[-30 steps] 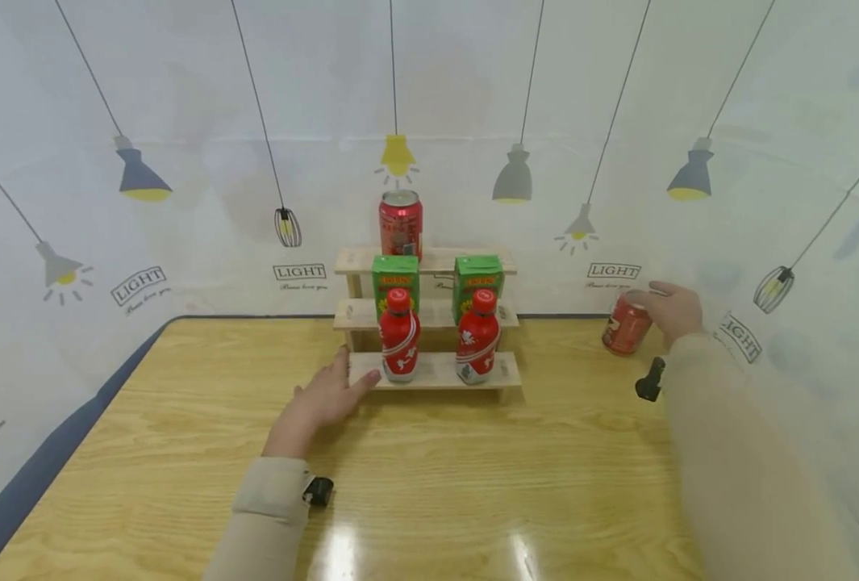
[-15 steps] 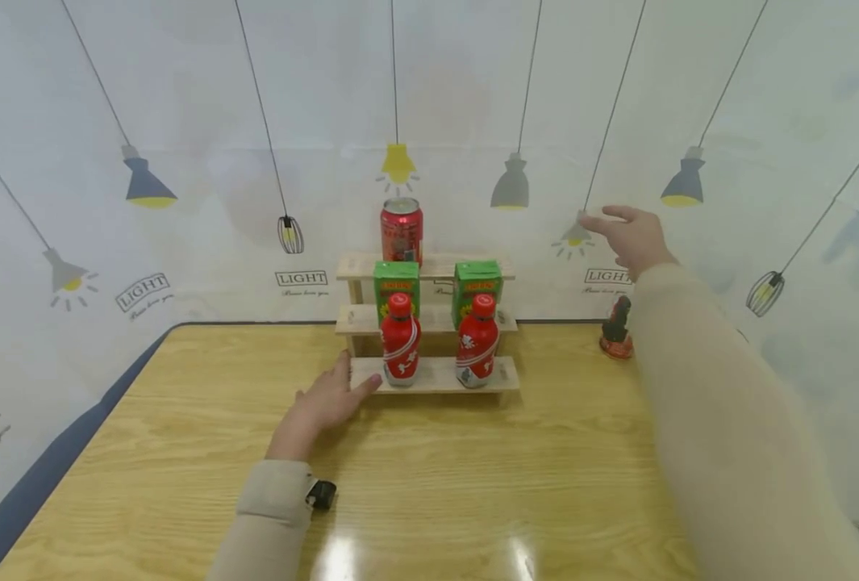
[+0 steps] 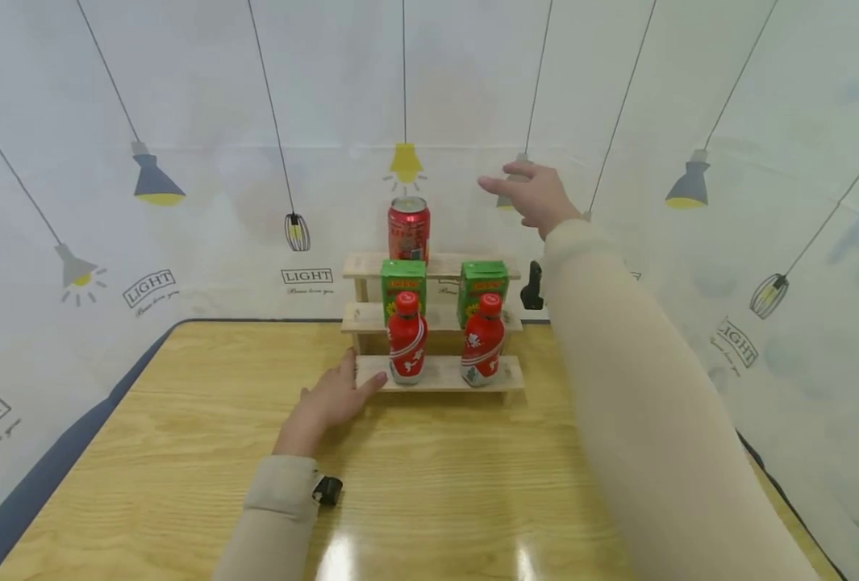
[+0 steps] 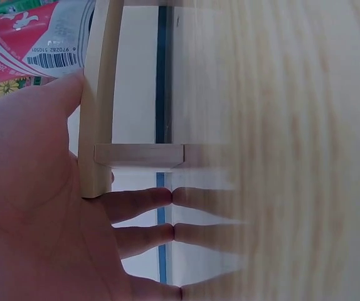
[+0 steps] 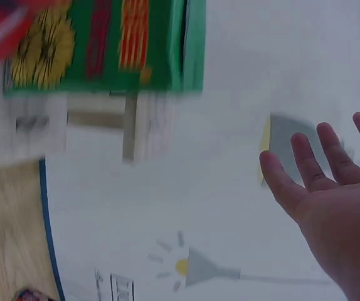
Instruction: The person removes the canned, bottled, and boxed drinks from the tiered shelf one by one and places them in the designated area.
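Observation:
A three-step wooden rack (image 3: 439, 373) stands at the table's far edge. One red can (image 3: 409, 230) is on its top step, two green cartons (image 3: 403, 281) (image 3: 482, 282) on the middle step, and two red bottles (image 3: 406, 349) (image 3: 483, 350) on the lowest. My left hand (image 3: 335, 395) lies flat on the table with its thumb and fingers against the rack's left end (image 4: 98, 125). My right hand (image 3: 534, 194) is raised, open and empty, above and to the right of the top step. In the right wrist view its spread fingers (image 5: 330, 188) stand apart from the right carton (image 5: 105, 44).
The wooden table (image 3: 429, 484) is walled on three sides by a white cloth printed with lamps (image 3: 153, 181). My right arm's sleeve (image 3: 618, 387) hides the table's right side. A small red thing (image 5: 26, 295) shows at the bottom edge of the right wrist view.
My right hand let go of a red can on the table at the right and rose up and left, open, to beside the rack's top. The left hand stayed put.

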`<state>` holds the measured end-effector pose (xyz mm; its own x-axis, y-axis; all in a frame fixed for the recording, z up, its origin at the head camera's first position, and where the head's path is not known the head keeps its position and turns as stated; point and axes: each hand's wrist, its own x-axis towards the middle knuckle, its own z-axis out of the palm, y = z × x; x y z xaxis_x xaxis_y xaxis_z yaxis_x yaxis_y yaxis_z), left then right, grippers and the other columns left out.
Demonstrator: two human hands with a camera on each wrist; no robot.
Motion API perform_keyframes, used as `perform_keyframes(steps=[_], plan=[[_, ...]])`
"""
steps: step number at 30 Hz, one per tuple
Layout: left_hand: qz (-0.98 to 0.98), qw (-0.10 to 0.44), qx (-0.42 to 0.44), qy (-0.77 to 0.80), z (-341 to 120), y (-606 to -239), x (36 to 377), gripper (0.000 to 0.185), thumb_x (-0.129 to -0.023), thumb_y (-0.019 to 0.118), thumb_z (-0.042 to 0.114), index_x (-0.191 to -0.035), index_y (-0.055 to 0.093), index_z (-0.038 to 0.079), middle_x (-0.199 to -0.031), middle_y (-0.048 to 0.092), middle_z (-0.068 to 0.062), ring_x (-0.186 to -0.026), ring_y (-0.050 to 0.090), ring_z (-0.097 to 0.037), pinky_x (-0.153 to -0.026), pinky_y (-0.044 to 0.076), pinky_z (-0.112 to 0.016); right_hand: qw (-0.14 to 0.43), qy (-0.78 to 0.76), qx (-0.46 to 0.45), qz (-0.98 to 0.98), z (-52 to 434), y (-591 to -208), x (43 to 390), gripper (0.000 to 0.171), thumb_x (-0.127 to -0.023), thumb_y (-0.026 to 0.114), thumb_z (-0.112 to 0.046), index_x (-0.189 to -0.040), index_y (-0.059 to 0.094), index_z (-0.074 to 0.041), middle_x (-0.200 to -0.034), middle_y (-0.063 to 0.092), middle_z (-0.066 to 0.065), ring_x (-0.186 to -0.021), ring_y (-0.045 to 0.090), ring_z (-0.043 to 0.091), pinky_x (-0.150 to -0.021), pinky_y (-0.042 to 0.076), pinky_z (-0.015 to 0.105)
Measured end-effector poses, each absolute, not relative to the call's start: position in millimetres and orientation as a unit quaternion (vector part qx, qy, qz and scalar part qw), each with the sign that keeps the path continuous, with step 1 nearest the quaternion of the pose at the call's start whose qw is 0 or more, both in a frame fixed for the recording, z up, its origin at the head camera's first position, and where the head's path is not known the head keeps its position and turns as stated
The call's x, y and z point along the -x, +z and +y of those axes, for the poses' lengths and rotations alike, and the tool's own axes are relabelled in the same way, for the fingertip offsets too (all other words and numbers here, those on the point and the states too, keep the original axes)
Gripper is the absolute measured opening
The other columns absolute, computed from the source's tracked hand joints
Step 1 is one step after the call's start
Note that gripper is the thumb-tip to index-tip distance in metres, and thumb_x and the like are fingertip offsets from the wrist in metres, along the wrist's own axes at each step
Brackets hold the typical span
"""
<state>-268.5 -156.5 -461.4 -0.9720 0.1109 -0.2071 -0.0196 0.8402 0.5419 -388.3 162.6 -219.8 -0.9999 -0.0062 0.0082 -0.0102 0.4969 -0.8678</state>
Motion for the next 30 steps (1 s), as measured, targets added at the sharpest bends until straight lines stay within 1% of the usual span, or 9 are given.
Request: perform_keyframes(steps=[5, 9, 13, 16, 18, 23, 26, 30], plan=[[0.953, 0.116, -0.02, 0.279, -153.8, -459.0, 269.1, 0.106, -0.102, 0.035, 0.08, -0.172, 0.004, 0.006, -0.173, 0.03, -0.025, -0.161, 0.028, -0.049, -0.121, 0.006, -0.087, -0.013, 0.499, -0.036, -0.866, 124.7, -218.3, 387.5, 0.083, -0.097, 0.071, -0.059, -0.166, 0.038, -0.027, -0.177, 0.031, 0.001, -0.16, 0.039, 0.027, -0.128, 0.042, 0.053], [0.953, 0.117, -0.023, 0.278, -151.8, -458.0, 270.1, 0.106, -0.102, 0.034, 0.08, -0.172, 0.004, 0.007, -0.173, 0.031, -0.026, -0.16, 0.029, -0.049, -0.122, 0.006, -0.087, -0.022, 0.5, -0.047, -0.865, 99.2, -224.7, 388.8, 0.082, -0.097, 0.072, -0.058, -0.166, 0.04, -0.026, -0.176, 0.033, 0.0, -0.158, 0.041, 0.027, -0.125, 0.045, 0.051], [0.953, 0.123, -0.023, 0.277, -150.7, -458.2, 269.5, 0.104, -0.103, 0.036, 0.078, -0.172, 0.004, 0.007, -0.172, 0.031, -0.026, -0.16, 0.028, -0.05, -0.122, 0.005, -0.086, -0.042, 0.519, -0.061, -0.851, 79.0, -236.1, 388.6, 0.083, -0.097, 0.073, -0.055, -0.166, 0.039, -0.024, -0.175, 0.035, 0.002, -0.157, 0.042, 0.03, -0.125, 0.045, 0.053], [0.952, 0.126, -0.024, 0.276, -150.3, -457.9, 268.8, 0.103, -0.104, 0.036, 0.077, -0.172, 0.003, 0.007, -0.173, 0.03, -0.026, -0.161, 0.028, -0.05, -0.122, 0.005, -0.086, -0.052, 0.544, -0.063, -0.835, 68.5, -243.6, 388.2, 0.083, -0.097, 0.075, -0.051, -0.166, 0.039, -0.022, -0.173, 0.039, 0.004, -0.156, 0.043, 0.03, -0.126, 0.043, 0.054], [0.953, 0.125, -0.024, 0.276, -150.0, -457.4, 268.5, 0.104, -0.104, 0.035, 0.078, -0.172, 0.004, 0.006, -0.173, 0.03, -0.027, -0.16, 0.028, -0.05, -0.122, 0.005, -0.086, -0.055, 0.561, -0.061, -0.824, 63.4, -247.8, 389.1, 0.083, -0.096, 0.077, -0.048, -0.166, 0.04, -0.021, -0.168, 0.045, 0.006, -0.152, 0.047, 0.029, -0.126, 0.043, 0.053], [0.954, 0.12, -0.023, 0.274, -148.9, -455.7, 268.3, 0.105, -0.103, 0.034, 0.079, -0.172, 0.005, 0.005, -0.173, 0.029, -0.027, -0.16, 0.029, -0.05, -0.122, 0.006, -0.086, -0.052, 0.583, -0.051, -0.809, 54.3, -254.1, 391.7, 0.072, -0.096, 0.08, -0.04, -0.158, 0.051, -0.02, -0.152, 0.061, 0.005, -0.135, 0.058, 0.024, -0.12, 0.049, 0.049], [0.954, 0.123, -0.023, 0.274, -148.5, -454.9, 268.4, 0.104, -0.103, 0.035, 0.078, -0.172, 0.004, 0.006, -0.173, 0.029, -0.026, -0.161, 0.028, -0.049, -0.123, 0.006, -0.086, -0.053, 0.59, -0.044, -0.805, 52.6, -256.0, 393.2, 0.067, -0.096, 0.081, -0.037, -0.155, 0.055, -0.022, -0.148, 0.064, 0.004, -0.129, 0.06, 0.021, -0.116, 0.053, 0.045], [0.953, 0.125, -0.024, 0.276, -149.4, -453.5, 267.8, 0.105, -0.103, 0.035, 0.079, -0.172, 0.004, 0.006, -0.173, 0.028, -0.026, -0.161, 0.027, -0.05, -0.123, 0.006, -0.086, -0.056, 0.603, -0.053, -0.794, 54.4, -257.0, 396.1, 0.064, -0.096, 0.082, -0.034, -0.153, 0.058, -0.02, -0.146, 0.064, 0.006, -0.124, 0.063, 0.021, -0.111, 0.056, 0.041]])
